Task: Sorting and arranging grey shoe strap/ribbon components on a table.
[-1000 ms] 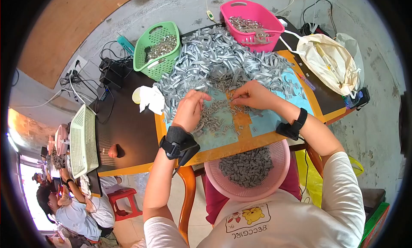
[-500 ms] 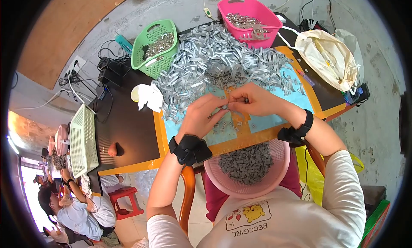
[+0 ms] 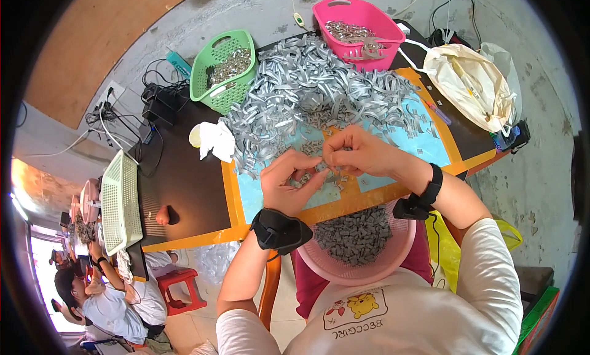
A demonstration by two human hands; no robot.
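Observation:
Over the near part of the table, my left hand [image 3: 289,182] and my right hand [image 3: 359,151] meet fingertip to fingertip, both pinched closed. Between them is a small grey strap piece [image 3: 322,166], mostly hidden by the fingers; whether a metal buckle is on it I cannot tell. Small metal buckles [image 3: 312,147] lie scattered around the hands on the blue and orange surface. Just beyond rises a wide heap of grey ribbon straps [image 3: 307,72]. Below the hands, a pink basket [image 3: 402,247] on my lap holds many short grey folded pieces [image 3: 353,237].
A green basket [image 3: 221,99] and a bright pink basket [image 3: 378,60], both with metal parts, stand at the back. A cream cloth bag [image 3: 458,78] lies right; white tissue [image 3: 216,140] and a pale green basket [image 3: 120,201] are left. Another person [image 3: 117,309] sits far left.
Both hands have drawn slightly nearer me and lower, still together. The grey strap end that hung below the right fingers no longer shows there.

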